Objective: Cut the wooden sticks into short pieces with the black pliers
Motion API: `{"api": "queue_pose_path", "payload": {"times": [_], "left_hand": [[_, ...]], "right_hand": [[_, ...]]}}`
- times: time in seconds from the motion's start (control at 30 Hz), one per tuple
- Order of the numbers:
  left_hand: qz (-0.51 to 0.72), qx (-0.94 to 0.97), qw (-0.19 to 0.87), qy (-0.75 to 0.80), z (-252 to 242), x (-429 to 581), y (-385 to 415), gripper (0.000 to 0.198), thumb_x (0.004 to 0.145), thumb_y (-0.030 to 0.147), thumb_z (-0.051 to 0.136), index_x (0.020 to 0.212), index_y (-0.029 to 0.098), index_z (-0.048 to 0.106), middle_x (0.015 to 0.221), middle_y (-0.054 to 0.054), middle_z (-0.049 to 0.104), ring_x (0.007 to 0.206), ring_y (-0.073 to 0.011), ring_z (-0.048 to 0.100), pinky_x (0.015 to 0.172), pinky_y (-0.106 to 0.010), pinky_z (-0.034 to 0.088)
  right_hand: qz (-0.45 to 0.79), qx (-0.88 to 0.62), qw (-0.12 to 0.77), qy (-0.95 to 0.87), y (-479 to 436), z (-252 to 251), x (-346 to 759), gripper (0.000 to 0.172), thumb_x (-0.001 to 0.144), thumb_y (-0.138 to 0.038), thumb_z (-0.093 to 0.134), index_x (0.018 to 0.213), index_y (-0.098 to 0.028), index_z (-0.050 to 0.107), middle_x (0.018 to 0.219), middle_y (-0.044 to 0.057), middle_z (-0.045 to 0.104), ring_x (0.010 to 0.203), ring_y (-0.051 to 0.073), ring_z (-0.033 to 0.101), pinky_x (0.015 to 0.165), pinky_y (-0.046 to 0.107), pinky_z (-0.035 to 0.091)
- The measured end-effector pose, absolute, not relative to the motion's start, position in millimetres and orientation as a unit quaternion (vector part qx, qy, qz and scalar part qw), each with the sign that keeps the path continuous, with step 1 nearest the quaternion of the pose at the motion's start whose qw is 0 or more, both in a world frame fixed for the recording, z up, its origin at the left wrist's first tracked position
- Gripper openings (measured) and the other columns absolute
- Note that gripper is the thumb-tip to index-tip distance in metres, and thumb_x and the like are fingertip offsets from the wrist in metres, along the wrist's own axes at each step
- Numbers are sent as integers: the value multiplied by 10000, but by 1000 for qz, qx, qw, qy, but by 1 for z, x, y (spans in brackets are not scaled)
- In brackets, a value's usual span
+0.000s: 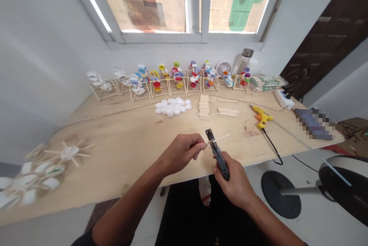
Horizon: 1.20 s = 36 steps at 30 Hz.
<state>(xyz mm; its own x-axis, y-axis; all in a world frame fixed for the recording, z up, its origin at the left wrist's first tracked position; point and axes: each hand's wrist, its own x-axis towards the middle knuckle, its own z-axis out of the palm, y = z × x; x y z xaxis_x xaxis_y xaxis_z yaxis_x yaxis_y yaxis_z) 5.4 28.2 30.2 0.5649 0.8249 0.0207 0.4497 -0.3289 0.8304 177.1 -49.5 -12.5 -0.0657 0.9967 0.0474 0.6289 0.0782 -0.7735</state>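
Observation:
My left hand (184,150) pinches one end of a thin wooden stick (222,137) between thumb and fingers. The stick's other end points right, past the jaws of a black plier-like hand tool (220,158). Wrapped around that tool's handle is my right hand (235,181), close to the table's front edge. The jaws cross the stick a short way from my left fingertips; whether they bite into it is too small to tell. Farther back lie a pile of short cut sticks (204,107), a bundle of sticks (228,112) and a group of white bottle caps (173,107).
Stick frames with colourful cap wheels (178,79) line the table's back. A yellow glue gun (262,117) lies right, its cord over the front edge. Stick-and-cap wheels (69,153) sit at left. A small fan (223,69), bottle (245,62) and power strip (284,99) stand behind.

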Motion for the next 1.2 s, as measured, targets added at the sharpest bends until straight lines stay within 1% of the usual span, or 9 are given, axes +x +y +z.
{"api": "queue_pose_path", "payload": {"times": [0.3,0.4,0.6,0.83,0.97,1.07,1.2], "left_hand": [[201,760,453,419,38,9,33,247,778,308,458,608,150,542,474,36,515,438,-67,413,460,-170,320],[193,755,467,418,39,11,36,242,772,311,459,628,146,559,461,34,514,424,-67,406,452,-170,322],[191,771,454,404,37,11,40,225,769,295,455,647,151,578,433,41,511,413,-72,417,441,-169,308],[178,773,460,399,33,9,44,228,770,281,443,636,148,570,430,41,503,401,-68,398,418,-167,291],[182,772,463,395,31,10,44,241,771,290,439,637,144,576,430,38,506,403,-71,409,415,-170,288],[187,770,466,393,29,9,45,241,768,292,447,635,140,578,427,38,500,399,-68,407,415,-170,287],[194,768,475,384,29,7,44,225,777,283,445,653,141,569,436,47,481,410,-64,399,426,-165,292]], "right_hand": [[326,-606,314,-654,-48,-14,178,139,764,-238,478,888,-196,525,593,-33,506,543,141,481,522,231,348],[334,-605,319,-648,-47,-14,178,134,763,-240,481,880,-194,526,588,-37,504,539,139,483,528,233,354],[368,-596,329,-633,-46,-15,177,120,770,-259,478,867,-198,514,594,-41,505,547,137,487,547,232,371],[399,-588,333,-620,-48,-18,176,133,789,-271,467,891,-196,510,591,-46,482,520,125,478,517,223,371],[400,-589,336,-617,-49,-19,175,140,796,-280,459,899,-198,506,620,-40,498,539,126,495,526,224,378],[396,-589,330,-623,-48,-18,175,131,799,-275,451,893,-198,500,602,-44,485,524,125,484,518,221,370],[355,-605,312,-641,-48,-16,174,120,791,-260,450,884,-199,494,598,-40,495,537,135,487,533,227,365]]}}
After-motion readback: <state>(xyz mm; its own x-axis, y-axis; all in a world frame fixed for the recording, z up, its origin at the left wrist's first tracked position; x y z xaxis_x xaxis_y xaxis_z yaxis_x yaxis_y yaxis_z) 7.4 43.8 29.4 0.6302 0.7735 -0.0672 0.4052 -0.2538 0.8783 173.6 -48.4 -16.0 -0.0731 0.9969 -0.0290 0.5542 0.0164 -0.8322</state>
